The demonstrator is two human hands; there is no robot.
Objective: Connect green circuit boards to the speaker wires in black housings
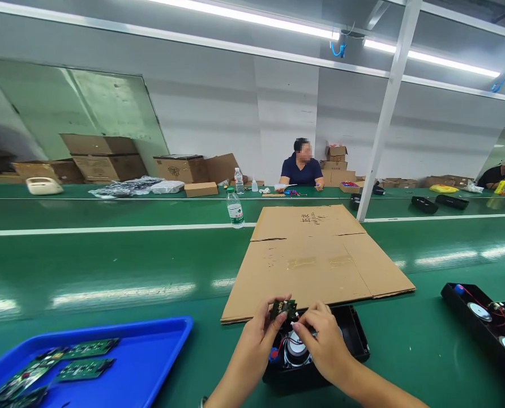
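Observation:
My left hand [259, 334] grips a small green circuit board [283, 307] between thumb and fingers. Close against the board, my right hand [324, 339] pinches a small white wire connector [294, 323]. Both hands are above a black speaker housing [354, 334] that lies open on the green bench. Inside it I see a round speaker [295, 345], red and black wires, and a blue cylindrical part with a red end [274, 355]. My right hand and forearm cover part of the housing. Whether the connector is in the board's socket I cannot tell.
A blue tray [167, 345] with several circuit boards [85, 368] is at left. Flat cardboard [312, 266] lies ahead, beside a water bottle [235, 209]. Another open speaker housing [486, 317] stands at right. Across the bench sits a person [301, 167]; a metal post [388, 113] rises nearby.

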